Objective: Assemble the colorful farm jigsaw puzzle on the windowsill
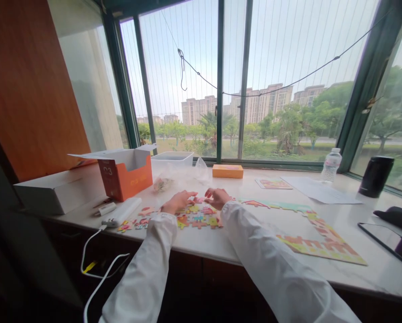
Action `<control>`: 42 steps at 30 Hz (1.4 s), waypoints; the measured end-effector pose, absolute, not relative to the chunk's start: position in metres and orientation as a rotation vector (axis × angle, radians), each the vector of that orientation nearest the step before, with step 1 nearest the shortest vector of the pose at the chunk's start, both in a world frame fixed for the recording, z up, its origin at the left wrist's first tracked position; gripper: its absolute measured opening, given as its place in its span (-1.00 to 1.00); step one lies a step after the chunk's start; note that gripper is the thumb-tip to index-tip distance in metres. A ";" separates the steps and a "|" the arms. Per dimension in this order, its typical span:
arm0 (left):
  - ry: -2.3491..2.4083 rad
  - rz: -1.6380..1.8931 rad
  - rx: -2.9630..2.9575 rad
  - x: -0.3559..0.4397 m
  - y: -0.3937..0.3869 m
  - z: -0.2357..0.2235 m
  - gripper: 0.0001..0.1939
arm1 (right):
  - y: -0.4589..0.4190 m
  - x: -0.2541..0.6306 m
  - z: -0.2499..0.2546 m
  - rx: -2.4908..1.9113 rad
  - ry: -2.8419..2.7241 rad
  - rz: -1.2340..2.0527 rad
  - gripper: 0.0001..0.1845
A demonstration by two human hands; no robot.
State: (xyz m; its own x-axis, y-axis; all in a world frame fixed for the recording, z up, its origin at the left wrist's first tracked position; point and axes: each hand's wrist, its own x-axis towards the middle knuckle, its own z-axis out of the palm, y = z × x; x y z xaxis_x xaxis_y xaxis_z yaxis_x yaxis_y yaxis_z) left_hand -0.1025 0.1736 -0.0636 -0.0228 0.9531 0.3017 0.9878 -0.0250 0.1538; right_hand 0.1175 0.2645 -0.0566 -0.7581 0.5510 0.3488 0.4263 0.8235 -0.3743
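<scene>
Loose jigsaw puzzle pieces [199, 220] in yellow, pink, red and blue lie in a group near the front edge of the table. Over their left back part is my left hand [178, 202], fingers stretched to the right and holding nothing that I can see. My right hand [218, 198] is just across from it, fingers bent and apart, low over the pieces. Between the two hands lie pink pieces [198, 200], partly covered by my fingers. To the right, a partly joined puzzle border [335, 240] forms a frame around bare tabletop.
At left stand an orange box [136, 178], a white box [58, 195] and a white power strip [125, 213] with a cable. Behind are a clear plastic tub [174, 157] and a small orange box [227, 171]. A water bottle [331, 166], black tumbler [376, 177] and tablet [385, 240] sit at right.
</scene>
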 end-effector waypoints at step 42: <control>-1.336 -0.692 -2.687 0.109 0.127 -0.045 -0.69 | 0.236 0.333 -0.056 -0.523 -2.675 0.343 -0.83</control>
State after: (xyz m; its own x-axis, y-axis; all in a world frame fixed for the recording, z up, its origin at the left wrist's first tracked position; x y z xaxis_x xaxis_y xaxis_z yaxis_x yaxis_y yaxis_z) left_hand 0.1094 0.1275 -0.0447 0.5230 0.7425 0.4185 0.7704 -0.6219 0.1405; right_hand 0.3333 0.2358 -0.0563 -0.8535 0.4043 0.3286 0.3084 0.9005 -0.3067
